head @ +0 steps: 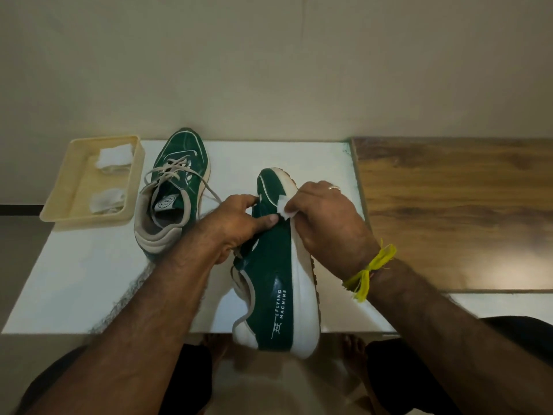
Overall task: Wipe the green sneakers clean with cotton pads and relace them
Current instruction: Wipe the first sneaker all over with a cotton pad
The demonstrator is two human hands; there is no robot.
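Note:
One green sneaker (276, 265) with a white sole lies tipped on its side in front of me, toe pointing away and heel past the near table edge. My left hand (236, 226) grips its upper from the left, thumb laid across the green side. My right hand (326, 223) pinches a white cotton pad (282, 208) against the green side near the toe. The second green sneaker (176, 190) stands upright at the back left, its pale laces threaded loosely with the ends trailing on the table.
A cream plastic tray (74, 202) at the far left holds several white cotton pads (113, 158). The sneakers rest on a white board (89, 265). A wooden surface (449, 211) lies to the right. A beige wall stands behind. My knees and feet show below the table edge.

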